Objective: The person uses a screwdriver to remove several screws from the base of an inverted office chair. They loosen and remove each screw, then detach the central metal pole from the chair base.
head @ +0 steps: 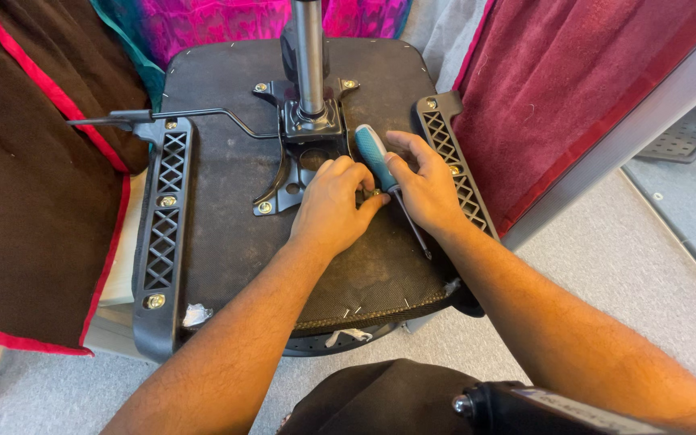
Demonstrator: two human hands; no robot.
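Upturned chair seat (227,234) is seen from above, underside up, w/ metal mounting plate (304,153) at centre far side & gas-lift column (309,56) rising from it; left hand (333,205) is laid on the plate's near-right corner, fingers curled narrow, tips pinched on a small brass bolt (374,193); right hand (424,189) is set just beside it, touching; a blue-handled screwdriver (384,173) is held loosely under its fingers, shaft pointing near-right; black armrest brackets (163,234) are bolted at left & right edges; lever rod (195,114) is seen far left.

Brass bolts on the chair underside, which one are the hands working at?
The bolt at the metal plate's near right corner, pinched between the left hand and right hand, beside the teal screwdriver. The others sit untouched.
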